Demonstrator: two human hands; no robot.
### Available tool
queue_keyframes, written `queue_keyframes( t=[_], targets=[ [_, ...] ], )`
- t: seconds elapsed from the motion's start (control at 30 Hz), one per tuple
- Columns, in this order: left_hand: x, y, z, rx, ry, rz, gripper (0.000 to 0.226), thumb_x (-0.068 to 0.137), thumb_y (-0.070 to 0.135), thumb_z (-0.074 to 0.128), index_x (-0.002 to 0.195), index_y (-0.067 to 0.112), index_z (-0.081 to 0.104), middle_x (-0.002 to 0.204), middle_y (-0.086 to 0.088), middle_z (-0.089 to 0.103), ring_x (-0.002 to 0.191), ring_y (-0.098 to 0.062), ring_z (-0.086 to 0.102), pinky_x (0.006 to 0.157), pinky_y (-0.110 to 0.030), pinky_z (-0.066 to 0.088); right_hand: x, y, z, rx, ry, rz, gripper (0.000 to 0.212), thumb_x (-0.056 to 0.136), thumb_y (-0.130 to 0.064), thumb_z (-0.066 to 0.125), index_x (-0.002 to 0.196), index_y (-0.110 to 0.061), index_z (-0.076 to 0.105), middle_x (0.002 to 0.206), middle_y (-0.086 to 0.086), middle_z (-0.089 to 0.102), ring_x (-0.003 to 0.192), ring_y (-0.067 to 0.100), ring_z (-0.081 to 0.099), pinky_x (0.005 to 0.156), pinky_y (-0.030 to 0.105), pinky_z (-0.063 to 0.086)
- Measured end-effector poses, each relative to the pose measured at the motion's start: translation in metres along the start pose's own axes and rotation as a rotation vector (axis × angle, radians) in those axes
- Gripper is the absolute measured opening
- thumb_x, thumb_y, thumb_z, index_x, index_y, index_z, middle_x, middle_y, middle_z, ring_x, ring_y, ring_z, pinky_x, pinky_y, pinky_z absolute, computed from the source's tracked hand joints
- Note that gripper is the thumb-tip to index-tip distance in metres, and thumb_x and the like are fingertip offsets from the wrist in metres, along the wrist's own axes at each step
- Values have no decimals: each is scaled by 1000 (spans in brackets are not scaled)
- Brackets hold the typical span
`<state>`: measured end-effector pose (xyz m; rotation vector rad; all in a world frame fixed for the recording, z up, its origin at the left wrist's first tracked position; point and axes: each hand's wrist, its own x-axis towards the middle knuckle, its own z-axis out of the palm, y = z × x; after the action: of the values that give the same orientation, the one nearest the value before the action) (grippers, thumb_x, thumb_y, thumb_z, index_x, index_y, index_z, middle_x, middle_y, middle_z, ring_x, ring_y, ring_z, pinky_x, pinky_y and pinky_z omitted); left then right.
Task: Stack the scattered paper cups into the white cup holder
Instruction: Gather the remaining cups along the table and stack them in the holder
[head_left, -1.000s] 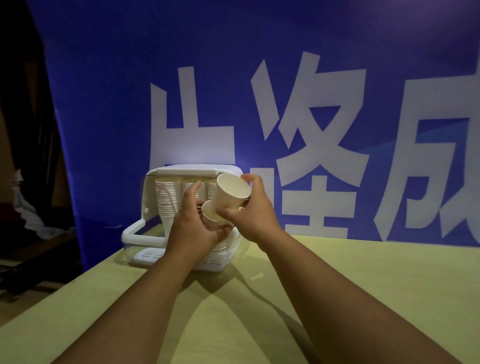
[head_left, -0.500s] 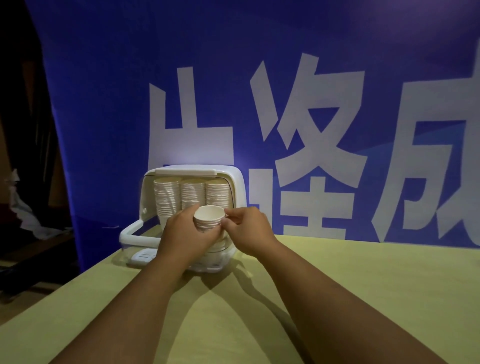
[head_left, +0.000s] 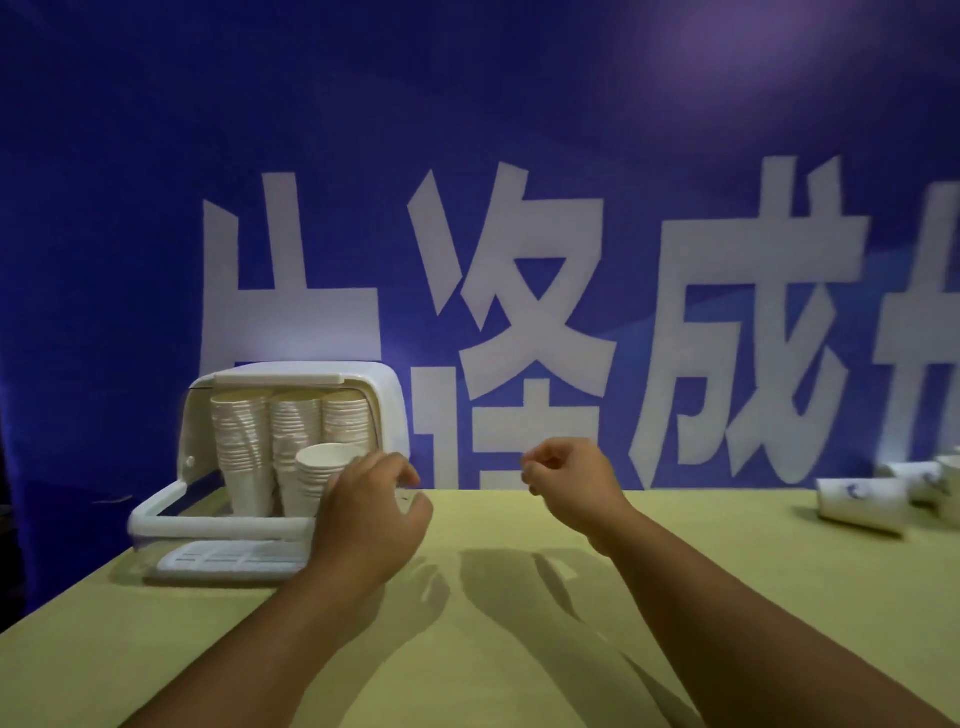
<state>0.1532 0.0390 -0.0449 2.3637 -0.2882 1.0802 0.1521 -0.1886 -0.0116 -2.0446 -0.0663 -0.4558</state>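
The white cup holder (head_left: 385, 410) stands at the far left of the table (head_left: 519, 649), its front open toward the camera. Inside, three tall stacks of paper cups (head_left: 244, 447) stand upright side by side along the back. A short stack (head_left: 318, 477) stands in front of them, toward the right, with its top cup's mouth facing up. A white frame (head_left: 208, 526) lies forward at the foot of the holder, and a slatted white tray (head_left: 234, 558) sits on the table just below it.

The left hand (head_left: 371, 514) is right against the short stack's right side and hides part of it. Its fingers are bent, and the ones nearest the cups appear to touch them. Whether they actually clasp the stack cannot be told, since the back of the hand covers the contact.

The right hand (head_left: 571, 475) hangs above the table to the right of the holder, apart from it. Its fingers are loosely curled, thumb and forefinger tips close together, and it holds nothing.

Well away at the right edge, a loose paper cup (head_left: 860, 506) with a dark mark on its wall lies on its side. More cups (head_left: 917, 478) are just behind it, partly cut off by the frame's edge.

The table is yellow-green, and both forearms cast shadows on it. Behind it hangs a blue banner (head_left: 467, 130) with large white characters.
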Motion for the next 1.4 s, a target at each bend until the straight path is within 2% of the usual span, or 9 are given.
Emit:
queue_keyframes(
  t=[0.13,0.27,0.4,0.57,0.83,0.97,1.13,1.3,1.4],
  targets=[
    [-11,57,27,-26,-118,79,16,82,34,73,86,32,57,90,16,59,87,-9,55,79,-26,46,-16,51,-86,-147,56,97,7,94,-19,66,98,-22,70,91,-5,70,84,10,65,60,17,48],
    [-27,130,68,-113,-307,9,15,86,39,70,89,34,56,93,19,57,83,-4,54,69,-17,44,-28,105,-169,-334,110,187,14,92,-19,67,106,-19,70,95,-6,68,86,8,63,64,19,47],
    [-50,204,123,-265,-510,-24,28,87,35,69,111,36,54,117,17,52,100,-5,54,87,-23,51,-34,156,-240,-556,81,357,40,86,-31,75,121,-23,59,111,-4,59,93,11,58,74,21,53],
    [-65,291,186,-304,-703,80,57,86,38,62,137,35,38,137,14,37,127,-11,37,106,-32,40,-40,215,-313,-821,121,660,112,67,-78,68,152,-25,18,148,13,36,132,32,42,106,42,44],
    [-41,366,274,-175,-645,302,83,88,40,56,158,29,13,161,6,24,146,-19,20,120,-40,27,8,262,-349,-575,383,636,138,71,-53,82,143,-43,-36,162,19,-9,144,47,25,112,56,33],
    [-21,380,317,-125,-651,381,90,89,35,54,161,32,0,169,5,7,154,-20,6,126,-44,14,34,285,-362,-449,411,598,129,75,-41,83,142,-55,-26,162,14,-7,141,48,30,110,59,36],
    [-5,389,344,-121,-649,389,93,90,32,55,161,34,-4,168,2,10,154,-23,9,124,-46,16,40,307,-362,-465,590,423,86,82,-21,76,139,-44,15,137,10,34,116,35,51,106,58,41],
    [-5,389,349,-78,-535,383,84,86,37,62,157,27,18,138,-2,33,126,-23,31,111,-40,33,36,300,-365,-382,697,322,40,84,-12,76,117,-18,53,107,3,53,98,23,57,94,37,52],
    [-5,387,348,-106,-477,384,55,82,39,66,132,28,45,120,4,35,109,-17,33,100,-34,39,29,293,-364,-347,641,284,16,89,-14,72,101,-16,62,97,2,58,88,18,58,81,28,48]
  ],
)
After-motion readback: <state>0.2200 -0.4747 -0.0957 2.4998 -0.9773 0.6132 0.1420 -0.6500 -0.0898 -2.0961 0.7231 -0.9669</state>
